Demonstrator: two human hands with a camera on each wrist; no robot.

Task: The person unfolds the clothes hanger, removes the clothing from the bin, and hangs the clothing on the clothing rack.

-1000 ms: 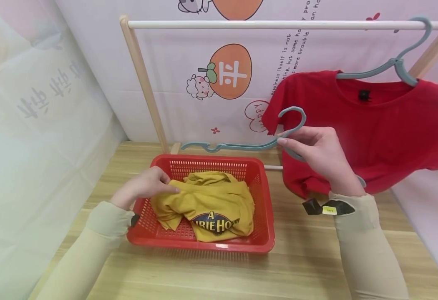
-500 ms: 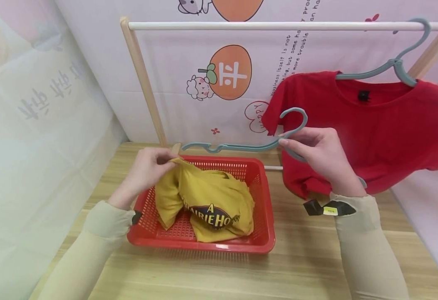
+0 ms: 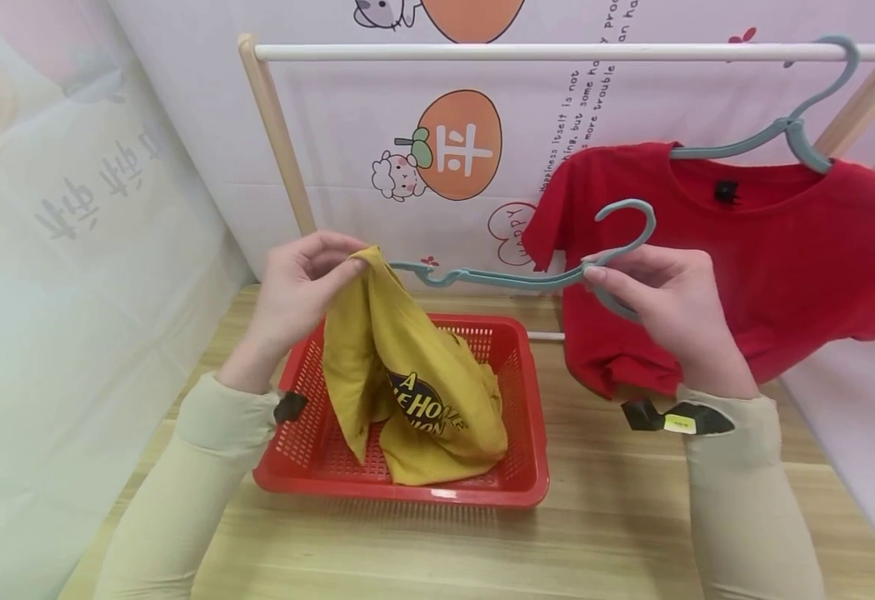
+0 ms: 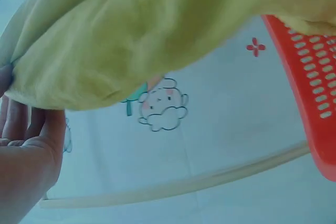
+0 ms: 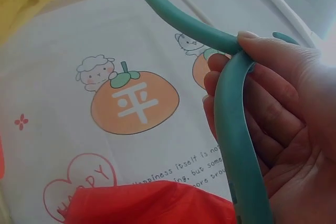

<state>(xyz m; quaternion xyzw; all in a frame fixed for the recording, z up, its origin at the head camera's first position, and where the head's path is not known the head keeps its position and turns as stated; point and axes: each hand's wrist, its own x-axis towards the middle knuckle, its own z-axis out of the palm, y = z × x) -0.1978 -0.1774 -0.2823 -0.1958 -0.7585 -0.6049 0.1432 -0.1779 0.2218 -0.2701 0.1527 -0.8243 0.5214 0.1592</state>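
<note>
A yellow T-shirt (image 3: 426, 367) with dark lettering is lifted by one corner, which my left hand (image 3: 298, 287) pinches between thumb and fingers. Its lower part still lies in the red plastic basket (image 3: 531, 417). In the left wrist view the yellow cloth (image 4: 142, 30) drapes from the fingertips across the top. My right hand (image 3: 670, 304) grips a blue-green clothes hanger (image 3: 512, 279) at the base of its hook. One arm of the hanger points left, its tip hidden behind the raised cloth. The right wrist view shows the thumb pressed on the hanger's (image 5: 236, 114) neck.
A red T-shirt (image 3: 707, 250) hangs from another blue-green hanger (image 3: 797, 125) on the white rail (image 3: 557, 52) at the right. Wooden posts (image 3: 276, 133) hold the rail. The basket stands on a wood-grain table (image 3: 595, 533) before a printed cloth backdrop (image 3: 377, 100).
My left hand has raised the yellow T-shirt's corner up out of the basket towards the hanger's left tip. My right hand, with the hanger, has shifted slightly right and up.
</note>
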